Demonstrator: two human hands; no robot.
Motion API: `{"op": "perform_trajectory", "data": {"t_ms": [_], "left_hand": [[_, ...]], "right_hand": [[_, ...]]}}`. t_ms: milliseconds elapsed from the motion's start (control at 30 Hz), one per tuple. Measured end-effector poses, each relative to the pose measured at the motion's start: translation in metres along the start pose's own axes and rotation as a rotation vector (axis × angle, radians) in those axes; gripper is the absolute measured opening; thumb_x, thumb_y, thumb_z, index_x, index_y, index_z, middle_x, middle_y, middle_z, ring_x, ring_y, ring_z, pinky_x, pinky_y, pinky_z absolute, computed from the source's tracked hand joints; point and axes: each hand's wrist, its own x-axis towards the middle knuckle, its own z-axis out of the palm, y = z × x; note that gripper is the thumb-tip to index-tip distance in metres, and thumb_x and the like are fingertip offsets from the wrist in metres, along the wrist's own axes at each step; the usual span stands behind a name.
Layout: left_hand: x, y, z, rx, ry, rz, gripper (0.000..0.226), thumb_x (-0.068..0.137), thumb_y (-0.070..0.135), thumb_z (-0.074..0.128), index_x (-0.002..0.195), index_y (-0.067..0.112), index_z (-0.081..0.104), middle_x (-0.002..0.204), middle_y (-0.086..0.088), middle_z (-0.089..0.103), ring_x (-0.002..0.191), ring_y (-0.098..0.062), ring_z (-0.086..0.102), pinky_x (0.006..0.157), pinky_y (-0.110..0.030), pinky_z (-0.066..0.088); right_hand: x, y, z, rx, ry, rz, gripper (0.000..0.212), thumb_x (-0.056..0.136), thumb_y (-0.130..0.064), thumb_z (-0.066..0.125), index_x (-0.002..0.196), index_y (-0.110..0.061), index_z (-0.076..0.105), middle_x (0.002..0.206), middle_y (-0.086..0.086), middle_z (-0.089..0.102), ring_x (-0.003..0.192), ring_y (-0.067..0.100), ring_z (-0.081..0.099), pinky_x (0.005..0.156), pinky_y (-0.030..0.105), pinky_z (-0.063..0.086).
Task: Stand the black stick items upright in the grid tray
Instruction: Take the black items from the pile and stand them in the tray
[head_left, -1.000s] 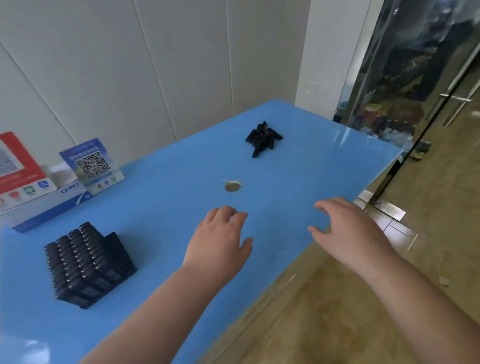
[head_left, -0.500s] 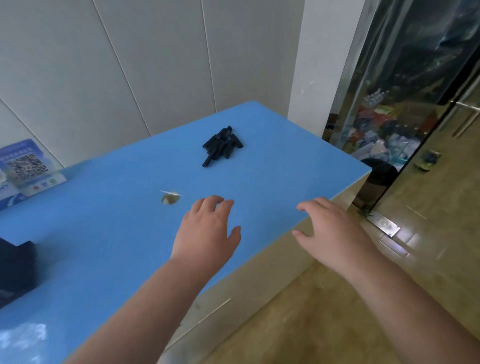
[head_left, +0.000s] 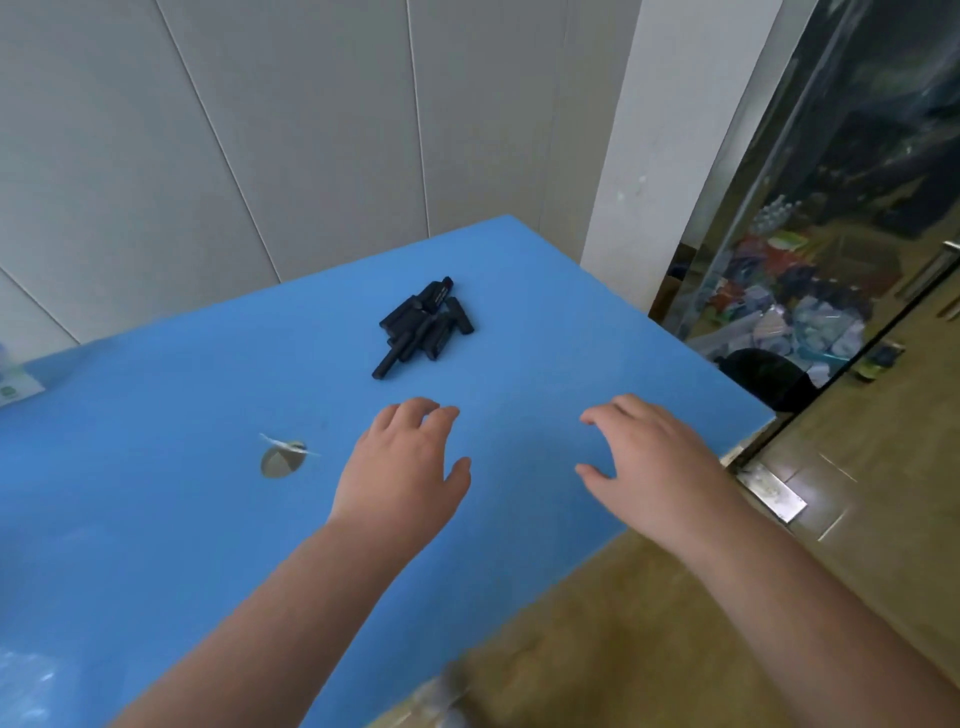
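Both hands are out over the blue desk (head_left: 156, 519), palms down, on the way to the pile of black stick items (head_left: 423, 325) that lies loose toward the far right corner. The left hand (head_left: 402, 467) hovers short of the pile with fingers loosely curled and holding nothing; the right hand (head_left: 654, 467) is beside it, fingers spread and relaxed, its grip likewise empty. This looks like the fetching step: the next move calls for reaching farther forward and pinching one stick free of the heap, which overlaps itself, so a single piece may be awkward to separate. The grid tray is out of view, and the count of sticks cannot be made out. A small round hole (head_left: 280, 460) sits in the desk, left of the hands
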Motion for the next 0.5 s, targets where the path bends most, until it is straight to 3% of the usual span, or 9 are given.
{"op": "perform_trajectory", "data": {"t_ms": [300,500], "left_hand": [[0.067,-0.014,0.004,-0.014,-0.025,-0.033,0.054,0.094,0.047,0.052,0.143,0.026,0.044,0.143,0.007,0.045,0.132,-0.019,0.04,0.106,-0.033,0.04],[0.103,-0.029,0.018,-0.038,-0.04,-0.152,0.05,0.096,0.038,0.054,0.144,0.027,0.044,0.142,0.009,0.045,0.131,-0.017,0.04,0.106,-0.03,0.038]], "right_hand": [[0.088,-0.005,0.007,0.054,0.005,-0.049,0.043,0.091,-0.044,0.063,0.131,-0.028,0.054,0.125,-0.009,0.053,0.12,0.018,0.051,0.094,0.033,0.044],[0.147,-0.003,0.021,0.083,-0.053,-0.158,0.043,0.093,-0.044,0.06,0.132,-0.028,0.052,0.125,-0.009,0.051,0.121,0.017,0.049,0.092,0.031,0.044]]}}
